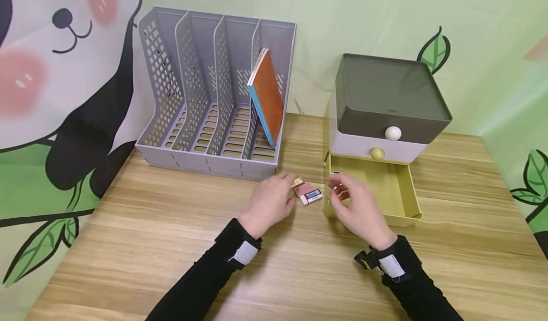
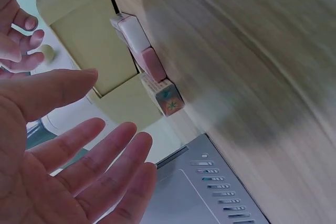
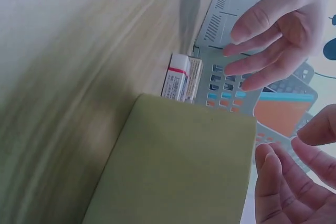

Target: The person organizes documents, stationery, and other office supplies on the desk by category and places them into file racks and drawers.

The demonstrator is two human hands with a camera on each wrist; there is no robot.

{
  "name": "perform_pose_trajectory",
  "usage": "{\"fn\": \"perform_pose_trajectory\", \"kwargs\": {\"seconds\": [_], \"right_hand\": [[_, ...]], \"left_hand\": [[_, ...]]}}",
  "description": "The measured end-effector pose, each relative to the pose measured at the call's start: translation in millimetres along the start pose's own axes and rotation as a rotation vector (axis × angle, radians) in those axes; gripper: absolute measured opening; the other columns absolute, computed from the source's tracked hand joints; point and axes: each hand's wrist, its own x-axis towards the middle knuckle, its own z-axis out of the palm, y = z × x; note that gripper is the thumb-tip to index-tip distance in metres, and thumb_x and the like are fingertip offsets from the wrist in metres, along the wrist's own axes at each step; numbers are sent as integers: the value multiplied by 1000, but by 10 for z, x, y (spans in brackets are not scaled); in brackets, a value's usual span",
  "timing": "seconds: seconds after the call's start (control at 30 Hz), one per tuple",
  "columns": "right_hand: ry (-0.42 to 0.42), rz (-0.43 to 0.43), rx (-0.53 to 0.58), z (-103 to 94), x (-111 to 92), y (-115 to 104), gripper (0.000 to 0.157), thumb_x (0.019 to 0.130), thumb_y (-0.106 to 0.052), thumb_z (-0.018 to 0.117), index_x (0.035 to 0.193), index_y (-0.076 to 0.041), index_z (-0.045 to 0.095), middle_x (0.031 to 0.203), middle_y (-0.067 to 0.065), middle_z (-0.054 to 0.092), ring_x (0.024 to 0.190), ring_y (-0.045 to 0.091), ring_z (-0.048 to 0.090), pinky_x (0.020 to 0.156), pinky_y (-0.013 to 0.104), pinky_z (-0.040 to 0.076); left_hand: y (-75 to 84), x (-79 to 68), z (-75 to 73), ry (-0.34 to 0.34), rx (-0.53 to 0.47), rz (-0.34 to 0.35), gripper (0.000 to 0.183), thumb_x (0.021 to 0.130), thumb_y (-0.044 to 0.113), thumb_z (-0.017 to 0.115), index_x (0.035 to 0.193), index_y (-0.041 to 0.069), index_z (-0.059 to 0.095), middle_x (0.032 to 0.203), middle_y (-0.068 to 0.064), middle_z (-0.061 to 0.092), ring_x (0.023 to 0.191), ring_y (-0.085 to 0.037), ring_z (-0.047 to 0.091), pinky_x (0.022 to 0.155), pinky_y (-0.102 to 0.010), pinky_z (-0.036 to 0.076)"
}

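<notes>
On the table lie several small erasers: a white one in a dark-printed sleeve (image 1: 311, 197), a pink one (image 2: 153, 65) and one in a patterned wrapper (image 2: 169, 99). My left hand (image 1: 269, 198) hovers beside them on the left, fingers spread and holding nothing in the left wrist view. My right hand (image 1: 357, 207) is over the left wall of the pulled-out yellow drawer (image 1: 387, 183), fingers loosely bent, with a gap to the thumb (image 3: 317, 127). A small dark-and-white item (image 1: 336, 173) shows by its fingertips, mostly hidden; the right wrist view shows nothing held.
A grey file rack (image 1: 214, 166) stands behind on the left, with orange and blue booklets (image 1: 267, 97) leaning in its right compartment. The yellow drawer belongs to a stacked drawer box (image 1: 391, 92) with round knobs at the back right. Wood tabletop (image 1: 299, 273) extends in front.
</notes>
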Motion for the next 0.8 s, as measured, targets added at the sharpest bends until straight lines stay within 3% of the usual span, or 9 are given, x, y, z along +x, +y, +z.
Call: {"fn": "perform_pose_trajectory", "kwargs": {"seconds": [0.1,0.27,0.47,0.57,0.8], "right_hand": [[3,-7,7,0,-12,0,23,82,2,61,104,-2,63,90,7,63,77,13,60,62,33,56],[20,-16,-13,-16,-20,10,25,80,3,62,105,-2,63,89,7,63,76,13,60,62,33,56],[53,-21,-38,-39,-31,28,25,80,3,62,104,0,63,90,9,64,74,13,60,62,32,55],[55,-20,-38,-45,-37,34,25,79,4,62,104,0,63,90,9,65,74,13,60,62,31,55],[68,-12,-36,-48,-53,37,25,78,5,62,103,0,64,91,9,66,74,13,60,62,30,54]], "left_hand": [[30,32,-15,6,31,30,40,78,15,73,116,7,62,111,-9,65,91,-26,64,77,-38,54],[117,170,-43,-8,106,104,17,91,23,62,100,9,65,95,-6,65,83,-23,63,68,-37,54],[152,371,-49,-145,244,137,20,89,27,65,101,12,65,95,-5,65,84,-22,62,67,-36,53],[144,457,-50,-180,301,151,22,90,32,64,100,13,65,97,-5,66,86,-22,63,69,-36,53],[152,602,12,-258,335,155,30,90,30,64,114,12,64,106,-6,65,91,-22,63,72,-36,55]]}}
